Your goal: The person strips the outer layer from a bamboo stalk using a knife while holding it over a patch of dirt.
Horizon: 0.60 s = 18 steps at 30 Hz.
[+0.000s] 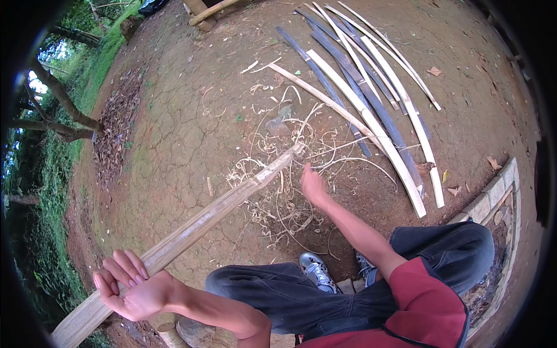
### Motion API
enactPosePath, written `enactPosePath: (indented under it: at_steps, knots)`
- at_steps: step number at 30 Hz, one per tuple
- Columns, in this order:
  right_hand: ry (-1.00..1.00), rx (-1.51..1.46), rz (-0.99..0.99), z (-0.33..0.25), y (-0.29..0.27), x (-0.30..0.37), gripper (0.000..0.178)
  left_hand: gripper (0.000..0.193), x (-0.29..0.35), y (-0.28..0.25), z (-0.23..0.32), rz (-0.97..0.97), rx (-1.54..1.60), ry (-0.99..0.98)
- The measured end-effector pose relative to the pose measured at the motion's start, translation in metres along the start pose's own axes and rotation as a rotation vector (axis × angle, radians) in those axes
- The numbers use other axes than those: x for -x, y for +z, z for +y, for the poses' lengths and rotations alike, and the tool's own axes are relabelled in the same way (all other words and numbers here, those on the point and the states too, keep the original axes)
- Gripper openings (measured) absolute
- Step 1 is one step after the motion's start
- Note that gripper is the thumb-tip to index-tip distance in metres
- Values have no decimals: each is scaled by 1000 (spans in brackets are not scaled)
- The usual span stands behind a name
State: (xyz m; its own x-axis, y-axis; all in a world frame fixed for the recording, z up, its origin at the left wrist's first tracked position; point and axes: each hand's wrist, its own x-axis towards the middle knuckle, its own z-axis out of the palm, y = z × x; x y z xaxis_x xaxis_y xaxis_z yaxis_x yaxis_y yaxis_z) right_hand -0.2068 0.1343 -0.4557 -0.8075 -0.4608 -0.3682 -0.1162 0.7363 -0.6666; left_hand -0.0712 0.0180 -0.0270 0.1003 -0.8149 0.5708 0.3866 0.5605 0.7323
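A long, pale brown bamboo strip (209, 217) slants from the lower left up to the middle. My left hand (129, 285) is closed around its lower part, fingers over the top edge. Just beside the strip's far end is my right hand (315, 185), closed in a fist. A small dark, thin piece shows between that fist and the strip's tip; what the fist holds is mostly hidden. Below and around the tip, curly pale shavings (284, 214) lie heaped on the ground.
Several split bamboo strips (377, 124), pale and dark, lie at the upper right. A brick-like edging (493, 194) runs along the right. My bent knees (470, 255) and shoes (317, 271) are near. Trees (64, 101) and grass stand at left.
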Motion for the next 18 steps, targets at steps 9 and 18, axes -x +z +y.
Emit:
enactPosePath:
  at_steps: [9,18]
  knots:
    - [-7,-7,-176,-54,-23,24,21,37,-6,-9,7,25,-45,28]
    - [27,32,-18,-11,-6,-19,21,36,2,0,6,3,-63,-7]
